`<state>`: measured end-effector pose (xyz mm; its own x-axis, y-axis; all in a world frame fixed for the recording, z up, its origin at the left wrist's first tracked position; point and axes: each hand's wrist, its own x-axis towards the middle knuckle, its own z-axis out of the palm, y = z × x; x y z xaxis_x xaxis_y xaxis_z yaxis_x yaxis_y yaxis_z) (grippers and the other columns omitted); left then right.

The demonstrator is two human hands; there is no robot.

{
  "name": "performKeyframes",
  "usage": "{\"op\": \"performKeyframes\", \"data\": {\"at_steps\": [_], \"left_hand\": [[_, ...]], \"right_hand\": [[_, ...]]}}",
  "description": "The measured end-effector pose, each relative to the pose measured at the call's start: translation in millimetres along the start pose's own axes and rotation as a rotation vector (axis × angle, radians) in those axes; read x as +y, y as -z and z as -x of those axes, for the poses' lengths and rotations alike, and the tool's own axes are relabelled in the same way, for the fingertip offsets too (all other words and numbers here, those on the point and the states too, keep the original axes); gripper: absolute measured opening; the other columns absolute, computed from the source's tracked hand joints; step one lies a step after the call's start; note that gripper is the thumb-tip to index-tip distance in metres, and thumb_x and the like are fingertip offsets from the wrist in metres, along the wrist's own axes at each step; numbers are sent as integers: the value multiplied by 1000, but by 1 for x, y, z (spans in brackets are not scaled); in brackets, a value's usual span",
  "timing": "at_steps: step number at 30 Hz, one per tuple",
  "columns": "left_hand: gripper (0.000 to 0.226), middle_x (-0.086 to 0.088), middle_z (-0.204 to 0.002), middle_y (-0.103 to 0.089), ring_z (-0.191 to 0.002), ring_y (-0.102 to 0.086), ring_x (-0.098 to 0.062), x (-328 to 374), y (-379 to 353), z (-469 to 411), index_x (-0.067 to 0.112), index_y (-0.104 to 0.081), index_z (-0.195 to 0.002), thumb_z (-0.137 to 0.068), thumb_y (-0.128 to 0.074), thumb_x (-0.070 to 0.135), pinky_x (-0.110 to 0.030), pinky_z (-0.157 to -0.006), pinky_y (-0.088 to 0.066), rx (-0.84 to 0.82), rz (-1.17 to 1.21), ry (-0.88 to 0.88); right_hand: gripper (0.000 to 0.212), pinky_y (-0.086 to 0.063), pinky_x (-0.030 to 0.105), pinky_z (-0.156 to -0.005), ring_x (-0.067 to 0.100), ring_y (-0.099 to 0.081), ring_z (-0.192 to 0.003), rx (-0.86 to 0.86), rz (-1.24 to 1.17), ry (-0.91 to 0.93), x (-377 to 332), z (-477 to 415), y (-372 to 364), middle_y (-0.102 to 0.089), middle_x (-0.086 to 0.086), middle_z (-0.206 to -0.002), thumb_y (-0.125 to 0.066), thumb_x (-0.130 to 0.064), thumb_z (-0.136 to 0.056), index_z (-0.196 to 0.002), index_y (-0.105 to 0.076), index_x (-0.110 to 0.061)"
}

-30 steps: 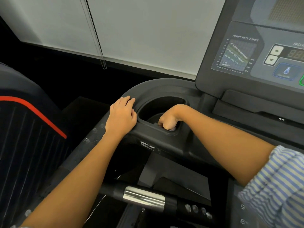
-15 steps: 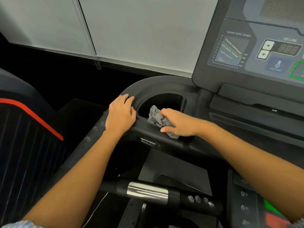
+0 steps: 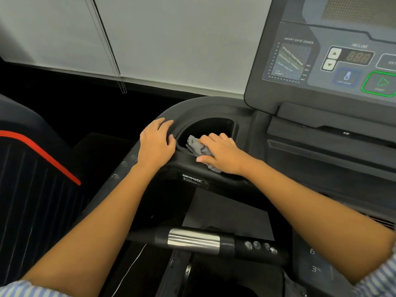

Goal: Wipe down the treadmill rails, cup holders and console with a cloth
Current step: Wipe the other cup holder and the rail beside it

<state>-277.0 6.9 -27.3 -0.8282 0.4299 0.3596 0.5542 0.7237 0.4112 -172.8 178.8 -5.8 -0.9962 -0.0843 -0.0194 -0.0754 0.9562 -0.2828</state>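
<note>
A small grey cloth (image 3: pixel 196 146) lies bunched on the front rim of the left cup holder (image 3: pixel 211 125), a deep black pocket in the treadmill's dark plastic housing. My right hand (image 3: pixel 222 155) grips the cloth and presses it onto that rim, thumb toward me. My left hand (image 3: pixel 156 144) rests flat on the housing just left of the cup holder, fingers relaxed and touching the rim. The console (image 3: pixel 334 61) with its incline display and green start button rises at the upper right. Part of the cloth is hidden under my right palm.
A crossbar (image 3: pixel 192 240) with a chrome grip sensor and small buttons runs below my arms. Number keys (image 3: pixel 312 260) sit at the lower right. A neighbouring machine with a red stripe (image 3: pixel 42 155) stands at the left. Pale window blinds (image 3: pixel 150 39) hang behind.
My right hand came up out of the cup holder with the cloth and now presses it on the front rim. My left hand stayed on the housing, its fingers spread a little.
</note>
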Motion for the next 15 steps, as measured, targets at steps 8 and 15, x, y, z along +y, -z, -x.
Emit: {"op": "performKeyframes", "data": {"at_steps": [8,15], "left_hand": [[48,4,-139,-40,-126,-36,-2,58,21,50,21,-42,-138,-94,-47,39,-15,-102,-26,-181,488,63],[65,12,-137,-41,-123,-42,0,89,24,101,30,-31,-141,-85,-62,38,-20,-99,-39,-144,793,230]], "right_hand": [[25,-40,19,-64,2,-49,-71,231,-866,-317,-24,11,16,-50,-8,-78,-38,-41,-98,-84,-45,-21],[69,-47,31,-96,18,-60,-113,-151,-1592,-345,-42,43,20,-60,8,-126,-13,-60,-93,-128,-50,-13]]}}
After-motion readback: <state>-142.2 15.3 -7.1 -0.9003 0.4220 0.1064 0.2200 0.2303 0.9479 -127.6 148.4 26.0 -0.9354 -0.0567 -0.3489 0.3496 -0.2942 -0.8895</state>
